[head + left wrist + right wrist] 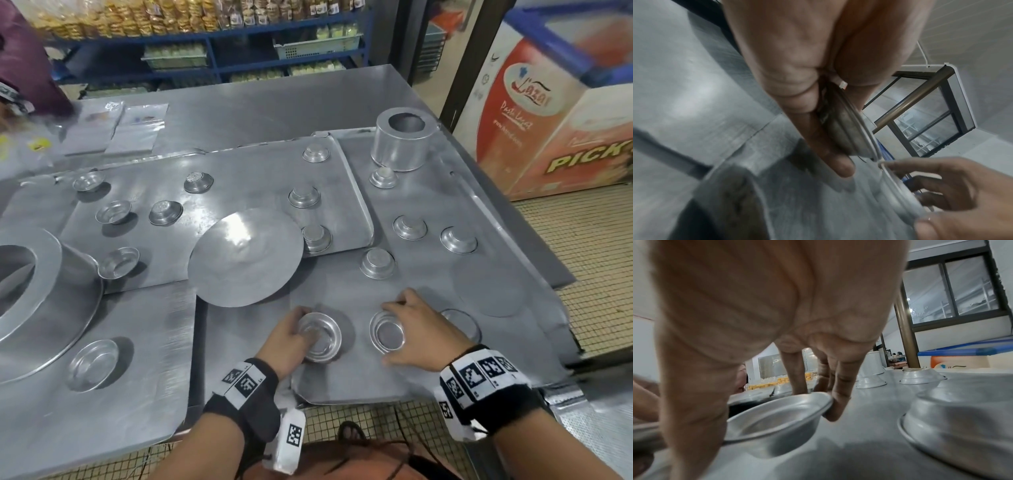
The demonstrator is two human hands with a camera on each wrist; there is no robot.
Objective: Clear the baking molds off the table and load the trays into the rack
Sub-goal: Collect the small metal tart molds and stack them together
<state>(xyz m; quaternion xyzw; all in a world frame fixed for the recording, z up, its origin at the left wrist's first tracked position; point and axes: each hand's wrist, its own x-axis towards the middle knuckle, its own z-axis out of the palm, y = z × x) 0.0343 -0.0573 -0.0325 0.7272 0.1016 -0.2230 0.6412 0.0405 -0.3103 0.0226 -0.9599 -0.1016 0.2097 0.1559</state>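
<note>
Two small round aluminium molds sit open side up near the front of the right tray (428,380). My left hand (303,325) grips the left mold (323,339), thumb inside the cup and fingers round its outer wall. In the left wrist view that mold (846,129) is tilted on edge, just above the tray. My right hand (402,330) spans the right mold (385,334), with the thumb on the near rim and the fingers hooked over the far rim. The right wrist view shows this mold (777,420) slightly tipped between thumb and fingers (836,408).
Several more small molds lie on the right tray and the middle tray (239,171), some upside down. A flat round disc (245,260) overlaps both trays. A tall cylinder mold (402,138) stands at the back right, a large ring pan (41,301) at the left.
</note>
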